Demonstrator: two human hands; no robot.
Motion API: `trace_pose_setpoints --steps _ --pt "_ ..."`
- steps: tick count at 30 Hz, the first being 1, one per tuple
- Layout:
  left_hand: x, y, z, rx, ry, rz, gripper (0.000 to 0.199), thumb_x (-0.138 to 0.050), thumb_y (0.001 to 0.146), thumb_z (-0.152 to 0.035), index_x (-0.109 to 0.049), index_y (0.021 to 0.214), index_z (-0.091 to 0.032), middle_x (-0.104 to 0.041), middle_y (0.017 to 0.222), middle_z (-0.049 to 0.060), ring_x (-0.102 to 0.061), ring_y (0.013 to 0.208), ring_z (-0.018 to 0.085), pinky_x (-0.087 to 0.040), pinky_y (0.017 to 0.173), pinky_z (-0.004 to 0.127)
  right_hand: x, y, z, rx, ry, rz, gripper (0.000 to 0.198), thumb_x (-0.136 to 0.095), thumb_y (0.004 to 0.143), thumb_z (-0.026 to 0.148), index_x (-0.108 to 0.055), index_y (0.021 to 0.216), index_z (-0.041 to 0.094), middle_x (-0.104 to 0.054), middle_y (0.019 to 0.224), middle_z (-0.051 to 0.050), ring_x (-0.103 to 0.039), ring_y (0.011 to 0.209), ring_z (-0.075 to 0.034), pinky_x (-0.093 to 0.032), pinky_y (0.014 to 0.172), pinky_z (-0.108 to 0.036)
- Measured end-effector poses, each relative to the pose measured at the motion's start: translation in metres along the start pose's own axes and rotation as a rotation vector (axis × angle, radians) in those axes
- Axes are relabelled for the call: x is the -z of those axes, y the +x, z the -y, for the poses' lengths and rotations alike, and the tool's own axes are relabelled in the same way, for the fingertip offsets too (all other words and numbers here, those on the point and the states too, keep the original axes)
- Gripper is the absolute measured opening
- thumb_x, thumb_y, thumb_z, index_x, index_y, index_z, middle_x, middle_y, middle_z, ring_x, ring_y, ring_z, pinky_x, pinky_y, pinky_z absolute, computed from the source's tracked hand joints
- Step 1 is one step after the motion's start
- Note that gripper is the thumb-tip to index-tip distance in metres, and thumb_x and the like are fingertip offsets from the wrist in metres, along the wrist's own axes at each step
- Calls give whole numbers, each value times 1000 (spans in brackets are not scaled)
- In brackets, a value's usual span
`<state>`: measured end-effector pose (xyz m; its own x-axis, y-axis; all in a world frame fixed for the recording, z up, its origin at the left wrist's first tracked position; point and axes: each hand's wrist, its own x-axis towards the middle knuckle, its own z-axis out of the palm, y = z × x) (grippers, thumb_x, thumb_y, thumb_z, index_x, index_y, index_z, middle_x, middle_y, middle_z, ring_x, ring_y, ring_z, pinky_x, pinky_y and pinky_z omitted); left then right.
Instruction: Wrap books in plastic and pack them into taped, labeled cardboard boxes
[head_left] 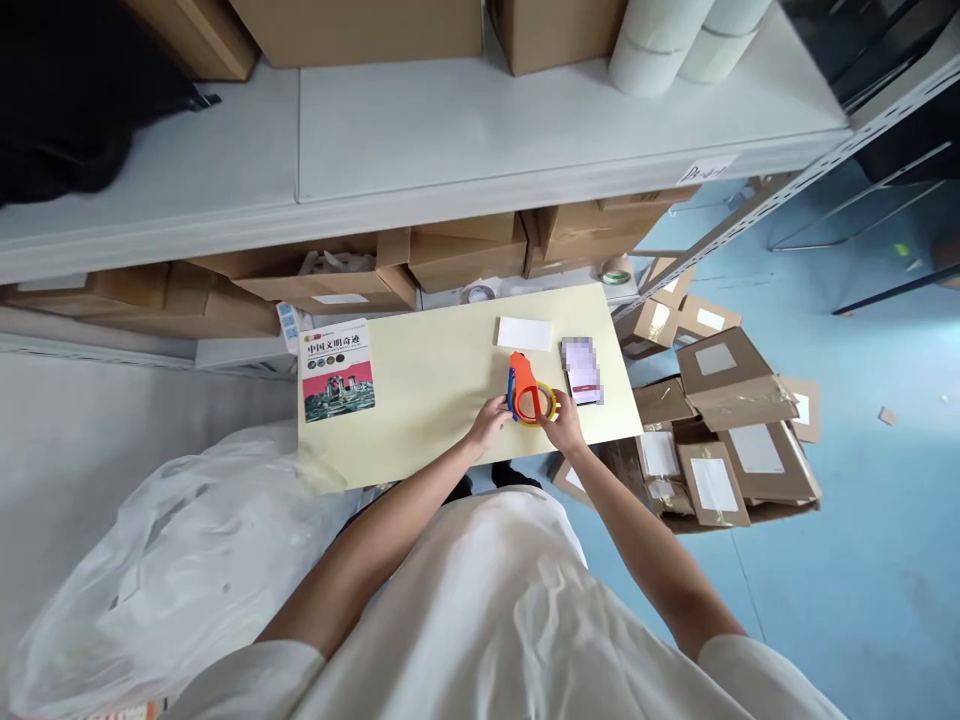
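Between my two hands, over the front part of a pale yellow table (427, 390), is an orange and blue tape dispenser (523, 378) with a yellow-edged ring of tape on its right side. My left hand (491, 418) grips the dispenser's lower left side. The fingers of my right hand (562, 422) close on the tape ring at its lower right. Just behind the dispenser lies a white paper slip (524, 333). A phone (582, 370) with a blurred screen lies right of it. Toward the table's left end is a book (337, 372) with a pink and green cover.
A grey shelf (480, 130) with cardboard boxes and white rolls overhangs the far side. More open boxes (322, 275) and tape rolls (478, 292) sit below it. Labelled cartons (739, 400) are piled on the right floor; clear plastic wrap (195, 540) heaps at left.
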<state>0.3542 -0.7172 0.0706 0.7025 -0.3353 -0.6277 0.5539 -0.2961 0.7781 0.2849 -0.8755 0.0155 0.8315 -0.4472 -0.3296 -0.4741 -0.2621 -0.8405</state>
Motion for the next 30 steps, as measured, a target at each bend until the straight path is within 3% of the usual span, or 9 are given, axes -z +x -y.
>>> trace_pose_setpoints --steps 3,9,14,18,20,23,26,29,30 --pt "1 8 10 54 -7 -29 37 -54 70 -26 -63 105 -22 -67 101 4 -58 94 19 -43 72 27 -11 3 -14 -15 -35 -16 55 -65 66 26 -49 119 20 -50 116 -12 -53 109 -26 -48 95 -46" --pt "1 13 20 106 -91 -49 42 -53 73 -28 -61 114 -23 -62 123 6 -56 111 21 -44 79 29 -15 4 -24 -7 -118 -15 59 -61 72 24 -46 128 17 -50 120 -16 -54 111 -28 -49 94 -48" --pt "11 -5 17 82 -251 -28 44 -49 76 -31 -58 118 -22 -54 134 10 -59 107 21 -49 77 30 -5 -19 1 275 -232 -76 52 -54 82 23 -47 133 16 -48 128 -20 -46 124 -32 -42 101 -53" --pt "22 -34 11 16 -483 41 43 -54 74 -32 -60 115 -21 -56 125 10 -61 96 19 -50 73 30 -1 -47 31 461 -111 212 28 -49 88 21 -62 114 22 -63 105 -11 -62 93 -23 -53 83 -40" --pt "25 -48 7 -19 -535 62 42 -56 73 -33 -60 113 -21 -56 121 9 -61 94 19 -51 73 30 -2 -57 43 481 -40 352 22 -51 90 24 -66 105 22 -66 97 -9 -63 78 -18 -54 74 -34" --pt "26 -66 2 -56 -550 73 42 -59 72 -33 -60 113 -21 -57 119 8 -62 92 18 -51 74 32 -4 -64 57 503 -6 440 15 -54 89 28 -67 91 21 -66 89 -7 -61 70 -15 -52 68 -30" --pt "27 -79 3 -96 -399 -43 38 -68 68 -28 -61 105 -20 -61 108 6 -62 83 15 -49 72 29 -7 -65 67 491 -21 446 18 -54 89 31 -63 78 20 -64 74 -4 -58 63 -14 -48 61 -27" --pt "37 -90 10 -159 -207 -184 19 -68 71 -34 -59 76 -17 -58 70 -1 -53 61 10 -45 62 25 -13 -65 75 433 -59 487 31 -46 92 36 -56 66 21 -59 60 -1 -56 55 -14 -46 56 -26" --pt "42 -94 14 -172 -177 -208 24 -63 76 -39 -55 67 -18 -53 60 -3 -50 56 10 -43 60 25 -18 -64 78 429 -77 505 32 -44 93 37 -54 66 22 -58 59 0 -56 54 -14 -46 57 -26"
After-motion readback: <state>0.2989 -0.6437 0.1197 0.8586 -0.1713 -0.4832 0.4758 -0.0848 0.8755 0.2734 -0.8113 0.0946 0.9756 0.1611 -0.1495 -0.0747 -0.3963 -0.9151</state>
